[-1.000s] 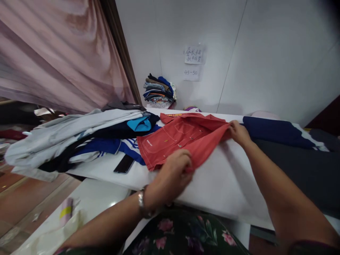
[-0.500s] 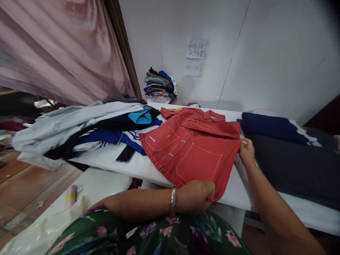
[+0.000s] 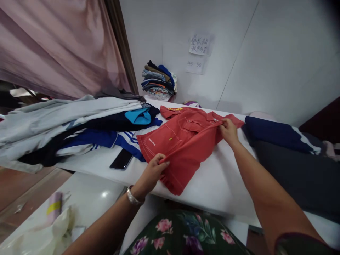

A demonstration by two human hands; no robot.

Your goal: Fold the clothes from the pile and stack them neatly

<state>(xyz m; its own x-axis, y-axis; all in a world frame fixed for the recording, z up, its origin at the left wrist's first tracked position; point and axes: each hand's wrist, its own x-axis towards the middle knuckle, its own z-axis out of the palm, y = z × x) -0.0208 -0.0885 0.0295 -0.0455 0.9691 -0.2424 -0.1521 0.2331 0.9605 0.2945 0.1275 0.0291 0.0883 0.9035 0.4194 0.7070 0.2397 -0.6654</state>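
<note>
A red shirt jacket (image 3: 196, 147) with white stitching, pockets and yellow lettering lies on the white table (image 3: 212, 177), its collar toward the wall. My left hand (image 3: 152, 173), with a silver bracelet above it, pinches the front of the jacket near its lower edge. Up by the collar, my right hand (image 3: 230, 131) grips the cloth between thumb and fingers. The jacket's right-hand side is folded over toward the middle, hiding the big pocket and the buttons there. One sleeve points to the far left and part of the other shows at the right.
Left of the jacket lies a heap of grey, black and blue-white clothes (image 3: 87, 117), with a phone (image 3: 121, 159) in front. Dark folded garments (image 3: 289, 170) lie at right. A clothes stack (image 3: 158, 81) stands at the back below paper signs (image 3: 199, 44). A stool (image 3: 92, 194) holds a plastic bag.
Both hands have shifted their holds, the left up and leftward along the hem, the right up to the collar. The jacket's right side has been turned over toward the middle.
</note>
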